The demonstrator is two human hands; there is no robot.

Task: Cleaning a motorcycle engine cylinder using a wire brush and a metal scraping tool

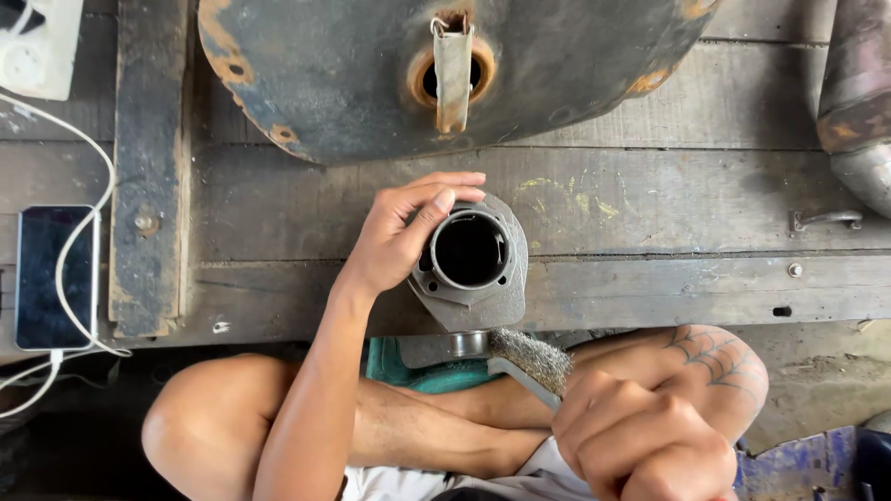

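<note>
Right hand (640, 441), fisted shut round one steel wire brush (531, 360), bristles against one grey metal engine cylinder (473, 264).
Left hand (404, 237) grips cylinder's rim from 9 o'clock; one rusty grey tank (334, 74) at 12, one black phone (54, 276) far at 9.

One camera, worn on the person's head, looks almost straight down from close above. It faces the wooden floor (668, 232) ahead of the crossed legs, with both hands near the lower middle of the frame.
</note>
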